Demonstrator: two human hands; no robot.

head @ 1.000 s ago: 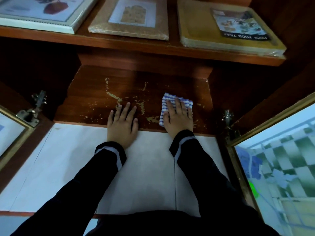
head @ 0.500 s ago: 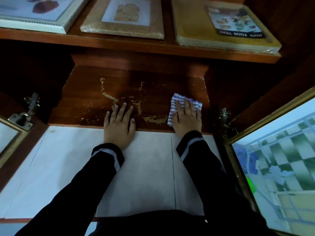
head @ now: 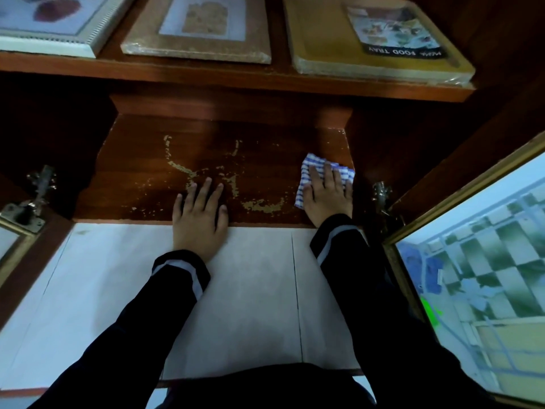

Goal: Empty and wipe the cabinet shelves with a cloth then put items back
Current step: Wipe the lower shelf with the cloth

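The lower cabinet shelf is dark brown wood with pale worn patches. A blue-and-white checked cloth lies at its front right corner. My right hand presses flat on the cloth with straight fingers. My left hand rests flat on the shelf's front edge near the middle, fingers spread, holding nothing. On the upper shelf lie a white-framed picture, a brown-framed picture and a wrapped yellow food tray.
Pale floor tiles run in front of the cabinet. An open glass door with a gilt frame stands at the right, another door's edge at the left. Metal hinges sit by each side wall.
My right hand has slid the cloth rightward along the shelf front into the right corner. My left hand has stayed in place.
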